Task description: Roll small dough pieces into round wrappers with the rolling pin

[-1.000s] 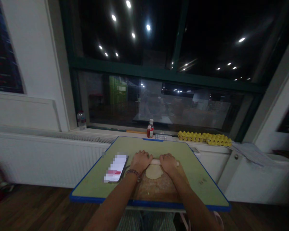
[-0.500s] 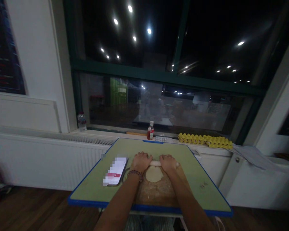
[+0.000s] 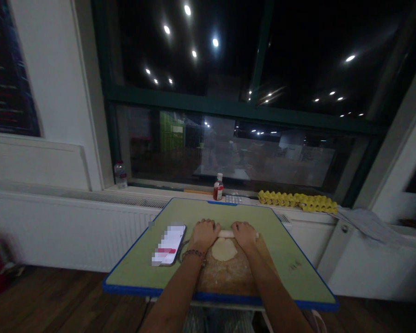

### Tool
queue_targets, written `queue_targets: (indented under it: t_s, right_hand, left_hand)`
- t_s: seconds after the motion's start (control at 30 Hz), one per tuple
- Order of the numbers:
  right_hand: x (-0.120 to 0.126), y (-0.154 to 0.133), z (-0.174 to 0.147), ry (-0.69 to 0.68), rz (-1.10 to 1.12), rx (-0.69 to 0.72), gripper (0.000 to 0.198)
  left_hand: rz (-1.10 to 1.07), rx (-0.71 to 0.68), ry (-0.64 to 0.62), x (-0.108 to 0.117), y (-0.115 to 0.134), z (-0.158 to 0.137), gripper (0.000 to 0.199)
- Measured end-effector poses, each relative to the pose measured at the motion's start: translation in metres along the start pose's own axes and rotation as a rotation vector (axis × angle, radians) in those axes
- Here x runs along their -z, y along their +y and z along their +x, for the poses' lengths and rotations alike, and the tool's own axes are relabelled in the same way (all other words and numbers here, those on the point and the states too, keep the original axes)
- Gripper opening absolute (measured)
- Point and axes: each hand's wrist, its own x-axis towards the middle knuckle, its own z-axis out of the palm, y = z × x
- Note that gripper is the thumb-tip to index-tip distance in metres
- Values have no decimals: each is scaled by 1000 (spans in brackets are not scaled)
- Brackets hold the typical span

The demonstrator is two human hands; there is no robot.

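A pale rolling pin point(image 3: 226, 234) lies crosswise at the far end of a floured wooden board point(image 3: 229, 280). My left hand point(image 3: 205, 232) is closed over its left end, and my right hand point(image 3: 244, 232) grips it near the right end, whose tip shows beyond my fingers. Just on my side of the pin lies a flat, roundish sheet of dough point(image 3: 223, 249); its far edge meets the pin. A beaded bracelet point(image 3: 193, 253) circles my left wrist.
The board rests on a small green table point(image 3: 142, 273) with a blue edge. A lit phone point(image 3: 169, 245) lies left of my left hand. On the windowsill stand a small red-labelled bottle point(image 3: 218, 187), a clear bottle point(image 3: 120, 175) and yellow egg trays point(image 3: 298, 201).
The view has shifted slightly, moving the whole scene a little to the right. Both hands stay on the rolling pin at the dough's far edge, with little visible change.
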Motion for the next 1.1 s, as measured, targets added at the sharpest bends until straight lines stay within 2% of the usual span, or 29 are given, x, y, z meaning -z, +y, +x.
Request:
queue_targets:
  t_s: [0.13,0.33,0.53,0.93,1.1]
  right_hand:
    - [0,1,0,62,116,-12,37]
    - [-2,2,0,-40,0,48,34]
    - [-4,3,0,-23,-1,48,35]
    - [-2,3,0,-40,-52,94,34]
    - [-1,3,0,-45,-43,61,36]
  left_hand:
    - [-10,24,37,-4,0,2,41]
    - [-23,38,39,-6,-2,2,43]
    - [-27,39,92,-13,-4,4,42]
    - [-20,11,86,-15,-7,4,43]
    - [-30,29,82,-13,-4,4,42]
